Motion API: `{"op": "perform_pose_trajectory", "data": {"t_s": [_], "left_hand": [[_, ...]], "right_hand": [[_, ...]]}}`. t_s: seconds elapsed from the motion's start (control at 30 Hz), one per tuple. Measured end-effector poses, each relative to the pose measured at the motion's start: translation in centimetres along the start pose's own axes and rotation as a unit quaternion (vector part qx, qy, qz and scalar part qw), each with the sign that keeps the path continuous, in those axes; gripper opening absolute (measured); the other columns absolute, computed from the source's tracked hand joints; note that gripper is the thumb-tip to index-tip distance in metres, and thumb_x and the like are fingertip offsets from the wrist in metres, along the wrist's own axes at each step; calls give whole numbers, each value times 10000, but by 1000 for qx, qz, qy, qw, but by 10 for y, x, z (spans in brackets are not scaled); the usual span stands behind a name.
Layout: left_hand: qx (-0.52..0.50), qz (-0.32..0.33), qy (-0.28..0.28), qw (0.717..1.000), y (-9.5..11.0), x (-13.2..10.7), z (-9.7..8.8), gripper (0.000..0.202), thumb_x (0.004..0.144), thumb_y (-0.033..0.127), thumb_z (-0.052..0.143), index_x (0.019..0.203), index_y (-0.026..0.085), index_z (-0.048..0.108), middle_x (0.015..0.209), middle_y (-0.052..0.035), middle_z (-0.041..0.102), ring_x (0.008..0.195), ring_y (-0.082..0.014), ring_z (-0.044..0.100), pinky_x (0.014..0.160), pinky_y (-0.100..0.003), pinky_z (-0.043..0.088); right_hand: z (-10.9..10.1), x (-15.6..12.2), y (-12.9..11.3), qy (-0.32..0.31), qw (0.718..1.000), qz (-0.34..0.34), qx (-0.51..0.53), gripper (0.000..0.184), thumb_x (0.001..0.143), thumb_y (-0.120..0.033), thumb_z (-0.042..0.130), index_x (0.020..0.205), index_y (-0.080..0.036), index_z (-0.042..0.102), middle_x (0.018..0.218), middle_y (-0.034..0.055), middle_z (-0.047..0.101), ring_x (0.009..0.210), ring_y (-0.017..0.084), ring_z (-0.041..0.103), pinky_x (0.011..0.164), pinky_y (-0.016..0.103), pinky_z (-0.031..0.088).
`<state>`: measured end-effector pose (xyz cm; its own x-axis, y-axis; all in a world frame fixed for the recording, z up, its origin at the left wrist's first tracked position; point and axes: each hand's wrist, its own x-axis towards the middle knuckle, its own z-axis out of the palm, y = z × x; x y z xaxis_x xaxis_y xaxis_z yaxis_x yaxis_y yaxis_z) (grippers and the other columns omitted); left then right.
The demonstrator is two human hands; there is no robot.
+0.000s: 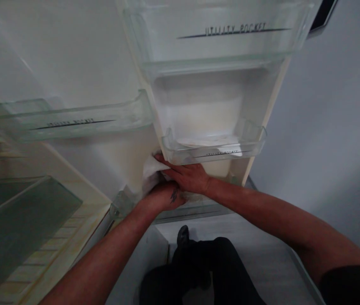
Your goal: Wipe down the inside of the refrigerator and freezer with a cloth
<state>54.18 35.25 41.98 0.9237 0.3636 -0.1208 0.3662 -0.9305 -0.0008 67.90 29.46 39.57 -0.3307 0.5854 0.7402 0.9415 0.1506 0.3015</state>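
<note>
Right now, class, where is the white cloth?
In the head view, the white cloth is just left of centre, against the right hand, above the left hand and beside the lower left corner of the bin holding something white.

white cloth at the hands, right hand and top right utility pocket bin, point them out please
White cloth (151, 169): head view, on its upper visible part.
Right hand (193, 177): head view, on the back of the hand.
Top right utility pocket bin (230, 46): head view, on its front panel, below the lettering.
</note>
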Motion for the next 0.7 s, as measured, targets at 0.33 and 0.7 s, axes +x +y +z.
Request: {"op": "perform_pose_trajectory", "data": {"t_s": [0.33, 0.7], "left_hand": [[63, -58, 9, 996, -22, -6, -2, 290, 830, 295, 557, 1032, 202, 743, 1100, -127, 760, 1034, -282, 700, 948, -388, 543], [39, -131, -63, 989, -75, -20, 21, 437, 871, 540, 474, 933, 215, 760, 972, -93, 783, 923, -273, 725, 793, -346, 539]], "right_hand": [[5, 1, -1, 10, 1000, 5, 17, 335, 1036, -222, 478, 1318, -302, 639, 1520, -20, 546, 1314, 198, 570, 1010, 359, 528], [8, 3, -3, -44, 994, 46, 83, 442, 1010, -194, 503, 1431, -318, 556, 1587, -33, 463, 1448, 206, 427, 1121, 387, 480]]}}
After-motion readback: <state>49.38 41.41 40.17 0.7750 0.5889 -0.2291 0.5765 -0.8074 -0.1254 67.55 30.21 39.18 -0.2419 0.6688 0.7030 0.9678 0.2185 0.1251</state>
